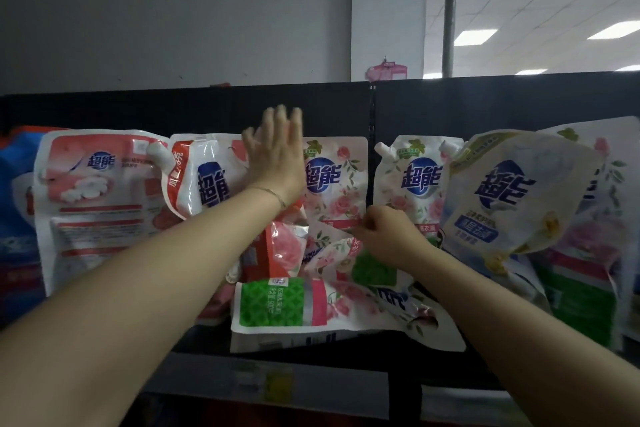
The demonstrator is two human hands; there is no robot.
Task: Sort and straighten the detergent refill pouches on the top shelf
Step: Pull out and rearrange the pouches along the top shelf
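Top shelf (346, 362): black, refill pouches crowded against its far panel.
Left hand (277, 152): fingers straight, spread, pressed flat on upright pouches.
Right hand (384, 229): curled, pinching rose pouch (337, 184) low.
Fallen pouch (294, 308): flat, near edge.

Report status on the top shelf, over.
Left hand open, at red pouch. Right hand pinches rose pouch low. Fallen pouch lies across the front; yellow pouch tilted.

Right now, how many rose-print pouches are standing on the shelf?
3: centre rose pouch beside the left hand; second rose pouch past the divider; far-right rose pouch behind the cream pouch. Others may hide behind.
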